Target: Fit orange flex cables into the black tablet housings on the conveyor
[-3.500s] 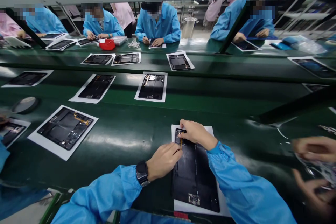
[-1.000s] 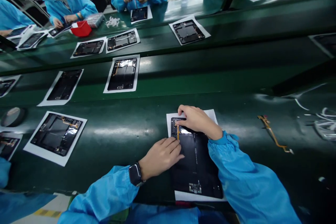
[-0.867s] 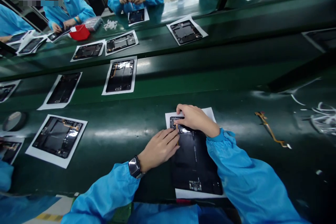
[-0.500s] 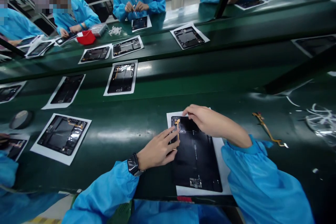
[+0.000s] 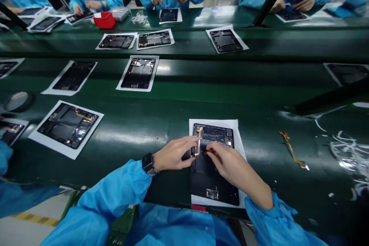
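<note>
An opened tablet (image 5: pixel 213 178) with a black interior lies in front of me on a white sheet (image 5: pixel 196 200). An orange flex cable (image 5: pixel 199 142) runs along its upper left side. My left hand (image 5: pixel 174 153) reaches over the tablet's left edge, fingers stretched out at the cable and thumb apart below them. Above the middle of the tablet, my right hand (image 5: pixel 226 159) has thumb and forefinger pinched together. A small dark reddish bit shows at those fingertips, too small to name. A loose orange flex cable (image 5: pixel 292 150) lies on the green bench to the right.
Another opened tablet (image 5: pixel 69 125) lies on its sheet to the left, near a round dark dish (image 5: pixel 17 102). More tablets rest on the green surfaces beyond. Clear plastic strips (image 5: pixel 350 153) are heaped at right, below a dark post (image 5: pixel 331 92). Co-workers in blue sit opposite.
My right hand has come down from the tablet's top edge to its middle, uncovering components at the top. My left hand stays at the left edge. The view has shifted slightly.
</note>
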